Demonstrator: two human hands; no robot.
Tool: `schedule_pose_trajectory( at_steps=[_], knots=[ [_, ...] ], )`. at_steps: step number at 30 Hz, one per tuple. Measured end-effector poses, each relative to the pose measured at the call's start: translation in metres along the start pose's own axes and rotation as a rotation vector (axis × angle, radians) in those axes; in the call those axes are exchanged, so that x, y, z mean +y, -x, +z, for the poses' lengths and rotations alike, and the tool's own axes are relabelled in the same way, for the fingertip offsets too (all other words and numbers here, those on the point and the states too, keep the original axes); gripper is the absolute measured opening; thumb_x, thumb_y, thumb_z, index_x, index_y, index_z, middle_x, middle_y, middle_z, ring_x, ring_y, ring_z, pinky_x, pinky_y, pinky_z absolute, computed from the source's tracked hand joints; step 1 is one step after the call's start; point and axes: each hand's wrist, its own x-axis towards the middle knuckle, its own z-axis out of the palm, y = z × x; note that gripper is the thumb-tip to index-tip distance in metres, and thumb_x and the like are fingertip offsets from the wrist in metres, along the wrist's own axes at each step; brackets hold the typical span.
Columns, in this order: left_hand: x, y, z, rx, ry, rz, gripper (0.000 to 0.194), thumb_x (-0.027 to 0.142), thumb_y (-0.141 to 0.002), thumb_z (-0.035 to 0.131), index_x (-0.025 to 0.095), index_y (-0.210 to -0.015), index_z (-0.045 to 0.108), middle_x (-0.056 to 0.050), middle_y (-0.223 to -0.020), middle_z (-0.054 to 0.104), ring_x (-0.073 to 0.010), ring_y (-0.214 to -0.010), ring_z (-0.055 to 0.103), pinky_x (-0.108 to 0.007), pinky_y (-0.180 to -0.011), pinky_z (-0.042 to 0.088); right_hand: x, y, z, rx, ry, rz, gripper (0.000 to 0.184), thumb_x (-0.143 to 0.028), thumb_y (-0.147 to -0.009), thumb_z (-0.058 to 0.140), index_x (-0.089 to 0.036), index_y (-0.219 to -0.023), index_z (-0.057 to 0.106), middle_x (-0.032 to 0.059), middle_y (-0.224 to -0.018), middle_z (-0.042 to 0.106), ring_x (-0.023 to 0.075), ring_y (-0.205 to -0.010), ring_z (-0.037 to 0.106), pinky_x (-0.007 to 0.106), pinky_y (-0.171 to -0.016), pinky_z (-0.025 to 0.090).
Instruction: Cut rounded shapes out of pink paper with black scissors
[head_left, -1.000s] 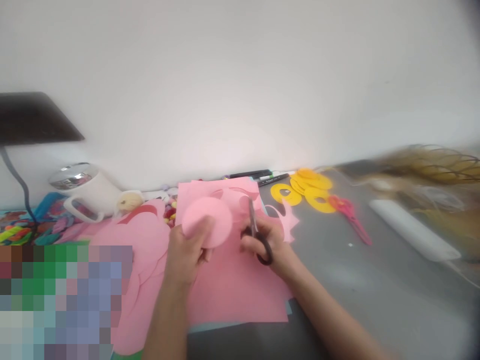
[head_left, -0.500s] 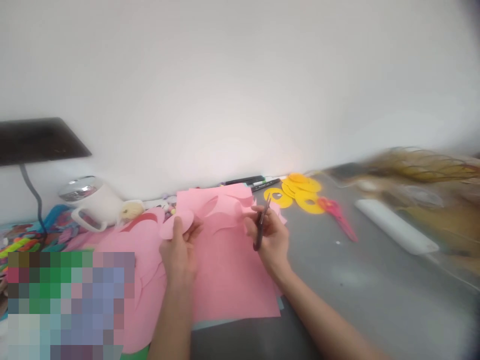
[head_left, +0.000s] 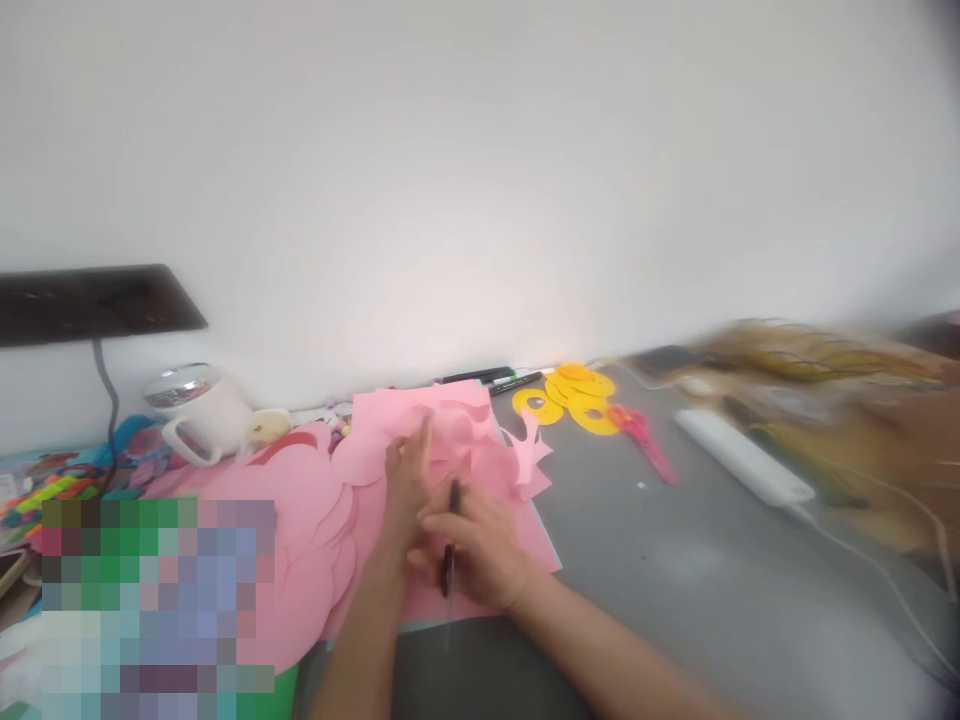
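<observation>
My left hand (head_left: 405, 480) lies on a stack of pink paper sheets (head_left: 465, 430) on the grey table, fingers stretched toward the far edge and flat on the paper. My right hand (head_left: 472, 545) sits just in front of it, closed around black-handled scissors (head_left: 450, 560) that point down toward me. Several cut pink rounded shapes (head_left: 315, 500) lie overlapped to the left of the sheets.
A white mug (head_left: 196, 412) stands at the back left under a dark wall panel (head_left: 90, 302). Yellow paper rings (head_left: 574, 395), pink scissors (head_left: 641, 435), markers (head_left: 487, 378), a white tube (head_left: 742, 460) and a wire basket (head_left: 810, 355) lie to the right. A pixelated patch covers the lower left.
My left hand laid the pink cut-out down and now rests flat on the sheets. My right hand drew back toward me with the scissors turned downward.
</observation>
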Motion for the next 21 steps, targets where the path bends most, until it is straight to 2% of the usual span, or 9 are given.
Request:
schedule_pose_trajectory(
  at_steps=[2, 4, 5, 7, 10, 12, 16, 19, 21],
  knots=[
    [-0.01, -0.001, 0.002, -0.007, -0.002, -0.002, 0.038, 0.018, -0.072, 0.061, 0.024, -0.109, 0.068, -0.008, -0.09, 0.064, -0.0284, -0.097, 0.052, -0.05, -0.093, 0.038, 0.007, -0.001, 0.0, 0.085, 0.107, 0.111, 0.042, -0.009, -0.075, 0.055, -0.027, -0.113, 0.051, 0.0054, -0.097, 0.067, 0.023, -0.087, 0.063, 0.042, -0.078, 0.05],
    [-0.015, -0.003, 0.002, 0.001, 0.027, -0.011, 0.018, 0.021, -0.074, 0.059, 0.023, -0.086, 0.072, -0.008, -0.084, 0.064, -0.0285, -0.095, 0.052, -0.05, -0.09, 0.041, 0.017, -0.004, -0.001, 0.147, 0.277, 0.311, 0.049, -0.009, -0.075, 0.053, -0.025, -0.12, 0.047, 0.0102, -0.112, 0.061, 0.0287, -0.109, 0.055, 0.056, -0.097, 0.036],
    [-0.016, -0.003, 0.002, 0.001, 0.054, -0.018, 0.014, 0.023, -0.076, 0.058, 0.022, -0.08, 0.072, -0.009, -0.088, 0.065, -0.0286, -0.098, 0.052, -0.05, -0.09, 0.042, 0.023, -0.005, -0.001, 0.135, 0.33, 0.43, 0.051, -0.01, -0.075, 0.054, -0.023, -0.123, 0.046, 0.0124, -0.116, 0.058, 0.031, -0.116, 0.051, 0.059, -0.099, 0.032],
    [-0.013, -0.003, 0.001, -0.032, 0.127, -0.037, 0.016, 0.025, -0.079, 0.055, 0.021, -0.075, 0.071, -0.011, -0.107, 0.064, -0.0285, -0.106, 0.053, -0.048, -0.091, 0.043, 0.034, -0.009, -0.003, 0.049, 0.283, 0.665, 0.048, -0.019, -0.075, 0.058, -0.022, -0.122, 0.048, 0.0135, -0.117, 0.057, 0.033, -0.115, 0.05, 0.057, -0.094, 0.037],
    [-0.004, -0.002, 0.0, -0.15, 0.266, -0.083, 0.016, 0.021, -0.078, 0.055, 0.021, -0.075, 0.071, -0.011, -0.119, 0.063, -0.0275, -0.109, 0.058, -0.044, -0.093, 0.045, 0.043, -0.011, -0.006, -0.103, -0.006, 0.929, 0.044, -0.026, -0.068, 0.066, -0.022, -0.11, 0.056, 0.0076, -0.095, 0.064, 0.0275, -0.088, 0.059, 0.043, -0.076, 0.047],
    [0.004, 0.0, 0.002, -0.212, 0.373, -0.131, 0.017, 0.022, -0.08, 0.054, 0.021, -0.084, 0.071, -0.01, -0.113, 0.067, -0.0262, -0.104, 0.062, -0.041, -0.09, 0.047, 0.043, -0.012, -0.006, -0.115, -0.139, 1.002, 0.038, -0.028, -0.065, 0.069, -0.022, -0.101, 0.06, 0.0034, -0.082, 0.064, 0.0237, -0.076, 0.058, 0.036, -0.068, 0.047],
    [0.019, 0.004, 0.006, -0.225, 0.615, -0.221, 0.032, 0.029, -0.079, 0.06, 0.02, -0.11, 0.059, -0.011, -0.115, 0.065, -0.0244, -0.106, 0.063, -0.036, -0.087, 0.05, 0.035, -0.011, -0.006, 0.056, -0.19, 1.027, 0.028, -0.032, -0.071, 0.064, -0.021, -0.096, 0.057, 0.002, -0.084, 0.062, 0.019, -0.072, 0.057, 0.031, -0.065, 0.046],
    [0.024, 0.004, 0.006, -0.192, 0.725, -0.265, 0.032, 0.029, -0.076, 0.066, 0.019, -0.106, 0.056, -0.01, -0.106, 0.068, -0.0235, -0.098, 0.066, -0.039, -0.086, 0.051, 0.037, -0.011, -0.008, 0.233, -0.219, 1.054, 0.028, -0.036, -0.074, 0.062, -0.02, -0.095, 0.053, -0.0028, -0.072, 0.056, 0.0137, -0.059, 0.052, 0.027, -0.059, 0.045],
    [0.026, 0.003, 0.004, -0.116, 0.734, -0.288, 0.032, 0.031, -0.076, 0.067, 0.019, -0.103, 0.056, -0.011, -0.103, 0.067, -0.0225, -0.094, 0.066, -0.04, -0.086, 0.05, 0.043, -0.011, -0.01, 0.378, -0.222, 1.076, 0.029, -0.038, -0.075, 0.059, -0.021, -0.096, 0.05, -0.0044, -0.07, 0.053, 0.012, -0.056, 0.05, 0.025, -0.057, 0.044]
  ],
)
